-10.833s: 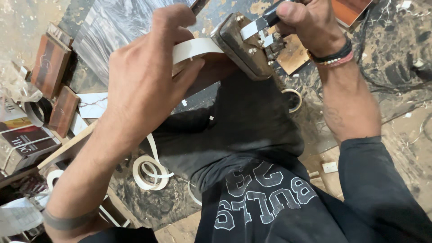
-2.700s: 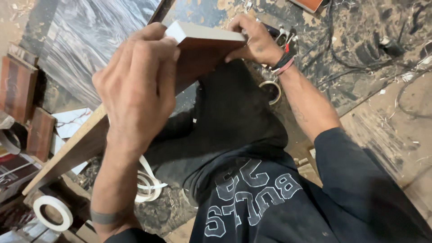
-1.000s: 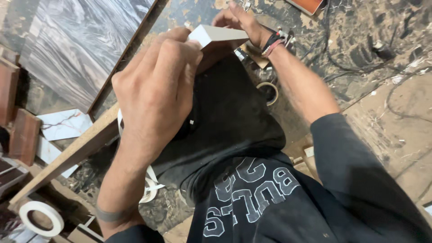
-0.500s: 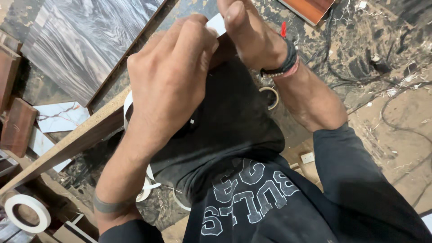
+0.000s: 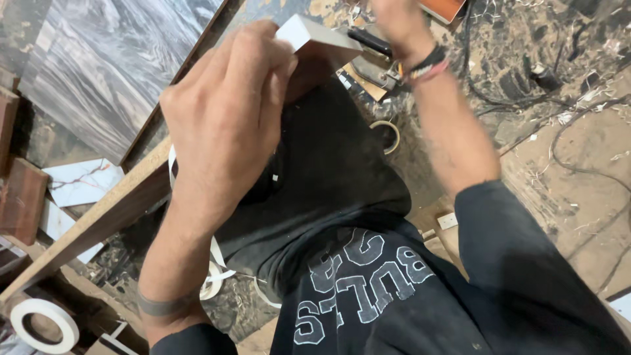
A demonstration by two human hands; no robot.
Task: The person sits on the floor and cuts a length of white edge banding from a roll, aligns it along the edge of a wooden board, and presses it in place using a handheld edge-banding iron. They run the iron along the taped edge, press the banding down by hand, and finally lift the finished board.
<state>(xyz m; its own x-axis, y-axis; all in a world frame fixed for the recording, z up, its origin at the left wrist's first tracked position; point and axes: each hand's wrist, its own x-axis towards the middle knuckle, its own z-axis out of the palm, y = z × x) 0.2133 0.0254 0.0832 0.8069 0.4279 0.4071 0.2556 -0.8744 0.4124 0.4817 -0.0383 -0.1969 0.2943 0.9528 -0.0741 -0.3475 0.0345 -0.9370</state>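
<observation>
— Hands first: what do we have hold of?

— Our left hand is curled tight around the near end of a long wooden board. The fingers wrap over the top of it and the thumb side presses against the pale end face, so the grip is fully closed on the wood.

— And where does that board lie?

— It runs on a slant from the lower left up to the top middle, across our lap, over the dark trousers. Its far end drops out of sight at the left edge.

— What about our right hand?

— Our right hand is up at the top edge, blurred and partly cut off, just above a power tool with a black handle that sits on the floor beyond the board's end. We cannot tell whether its fingers are closed on anything, or whether they touch the tool at all.

— Anything else around us?

— A roll of white edge tape lies at the lower left, a loose white strip curls beneath the board near our left wrist, and a small ring of tape rests on the littered floor by our right forearm. A grey veined sheet lies to the upper left.
</observation>
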